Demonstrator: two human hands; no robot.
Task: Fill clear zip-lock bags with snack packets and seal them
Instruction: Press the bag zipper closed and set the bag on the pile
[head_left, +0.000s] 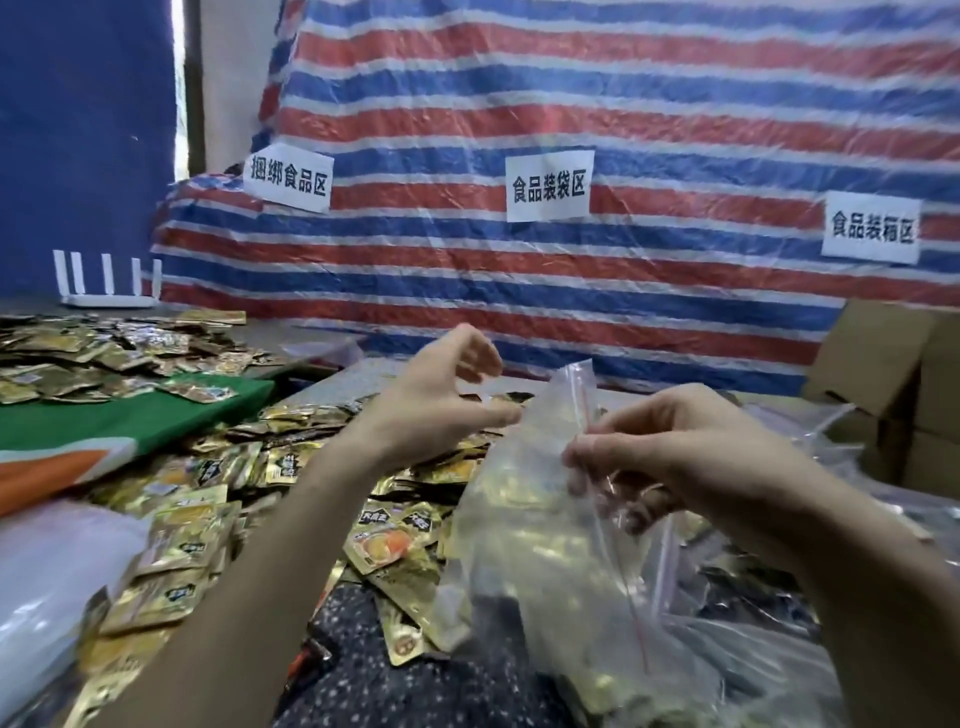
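Fabric (363, 639), dark with small white dots, lies nearest to the camera at the bottom edge. Around it and beyond it, gold snack packets (171, 545) cover the worktop (291, 332) in a loose heap.

To the right of the heap stands the clear zip-lock bag (540, 561), held up over the packets and tilted a little – gold packets are seen inside it, though the plastic is blurred. The right hand (691, 457) holds the bag near its red-lined top edge, with thumb and fingers curled and pinching the plastic. The left hand (431, 405) is just beside the bag on its left, fingers loosely bent and holding nothing; its thumb points at the bag's edge, but whether it touches I cannot tell.

Further left, a green cloth (156, 415) carries a second spread of packets. On the right, a cardboard box (883, 374) stands open. At the far left a white router (109, 283) stands with its antennas up. Behind all hangs a striped tarp (571, 104) in red, blue and white, with three paper labels (549, 186) on it.
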